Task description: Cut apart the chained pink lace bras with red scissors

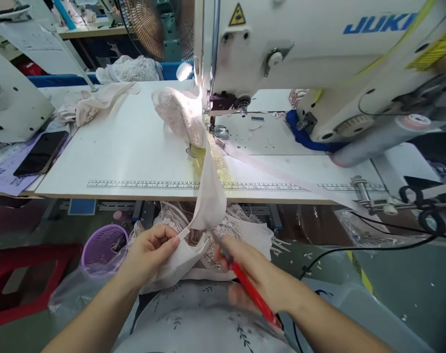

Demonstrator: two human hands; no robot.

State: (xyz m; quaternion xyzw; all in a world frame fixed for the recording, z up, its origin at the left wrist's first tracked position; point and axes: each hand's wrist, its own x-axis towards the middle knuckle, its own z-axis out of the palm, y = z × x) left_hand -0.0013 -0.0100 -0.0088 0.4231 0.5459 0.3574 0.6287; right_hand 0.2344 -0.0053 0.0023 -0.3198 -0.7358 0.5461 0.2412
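The left hand (153,247) pinches the pale fabric strip (208,196) hanging over the tabletop's (127,147) front edge. The right hand (260,279), blurred, grips red-handled scissors (250,289), blade tip at the strip.

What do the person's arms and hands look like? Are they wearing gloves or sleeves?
No gloves and no sleeves in view. The left hand and right hand are bare, and both forearms are uncovered to the picture's edge. No rings, watch or bracelets show. The right hand looks blurred.

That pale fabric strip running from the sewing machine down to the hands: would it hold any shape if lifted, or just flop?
Probably floppy: the fabric strip drapes over the table edge and folds where the left hand pinches it. It looks thin and light, sagging without pulling taut. The right hand holds a red-handled tool at it, so it likely cuts or snags easily.
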